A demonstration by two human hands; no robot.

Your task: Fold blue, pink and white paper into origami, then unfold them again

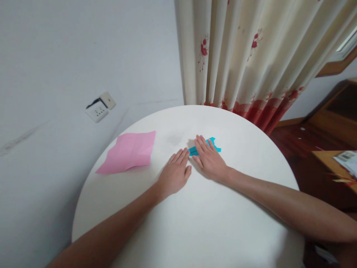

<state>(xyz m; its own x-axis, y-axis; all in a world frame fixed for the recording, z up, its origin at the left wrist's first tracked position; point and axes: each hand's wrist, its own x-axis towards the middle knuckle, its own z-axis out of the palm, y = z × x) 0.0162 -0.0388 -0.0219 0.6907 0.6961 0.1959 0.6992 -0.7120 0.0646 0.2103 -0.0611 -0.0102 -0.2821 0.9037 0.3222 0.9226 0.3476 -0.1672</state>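
Observation:
A small piece of folded blue paper point(213, 143) lies flat on the white round table point(178, 230). Across its middle rests my right hand point(209, 158), palm down with fingers stretched out, hiding part of the paper. My left hand point(175, 172) is also flat on the tabletop, its fingertips at the paper's narrow left end. I cannot tell whether those fingertips press on the paper or only lie against it. To the left of my left hand, apart from it, is a creased sheet of pink paper point(129, 150).
A pale wall point(55, 56) with a socket point(97, 110) stands along the left. Behind the table hangs a cream curtain point(223, 56) with red flowers. At the right, a wooden surface point(326, 158) holds papers point(348, 162) above a dark red floor point(292, 145).

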